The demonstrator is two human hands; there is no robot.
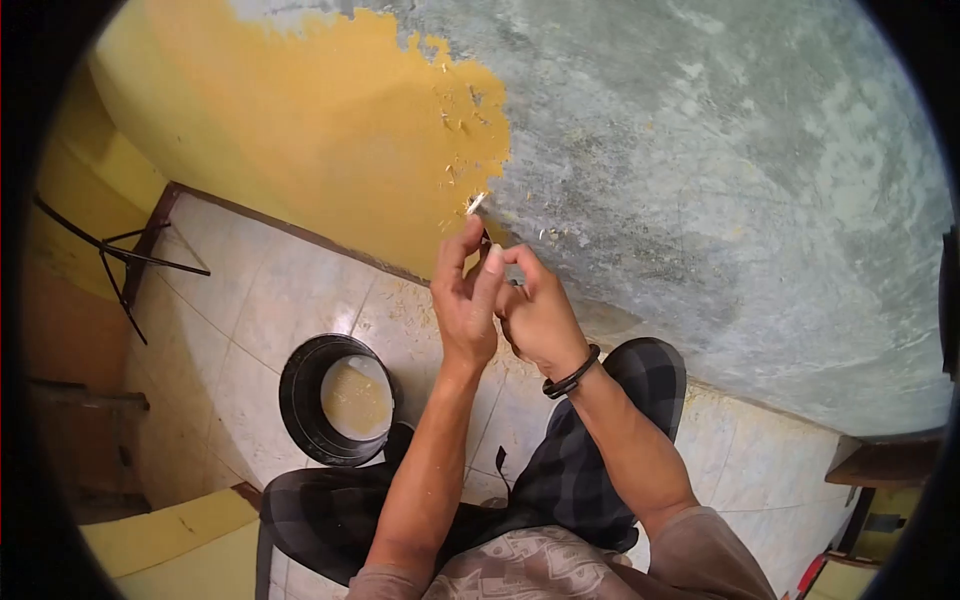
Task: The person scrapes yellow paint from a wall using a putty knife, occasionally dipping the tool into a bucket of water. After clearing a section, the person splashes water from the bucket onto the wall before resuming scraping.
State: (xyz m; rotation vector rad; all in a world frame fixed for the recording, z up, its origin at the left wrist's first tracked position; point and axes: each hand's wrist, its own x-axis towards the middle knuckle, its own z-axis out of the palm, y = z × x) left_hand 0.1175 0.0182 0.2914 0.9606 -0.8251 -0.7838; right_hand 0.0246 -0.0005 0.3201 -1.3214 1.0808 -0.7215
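Pinching a pale-tipped tool (477, 204), left fingers (461, 241) nearly close; right fingers (532, 267) curl, grip hidden.

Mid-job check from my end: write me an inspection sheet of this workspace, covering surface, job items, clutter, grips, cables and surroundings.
Surface: wall part mustard-yellow paint, part mottled bare grey plaster-like surface; ragged edge between, with curled flakes near it.
Job items: small tool with a narrow pale blade at the wall, rest mostly hidden by fingers; round black bucket holding cloudy liquid with yellowish bits.
Clutter: yellowish flakes scattered on the pale tiled floor.
Grips: left hand and right hand meet below the blade, fingers bent; which carries the tool cannot be told.
Cables: nothing seen.
Surroundings: thin black stand at left; dark brown skirting strip along the wall's foot.
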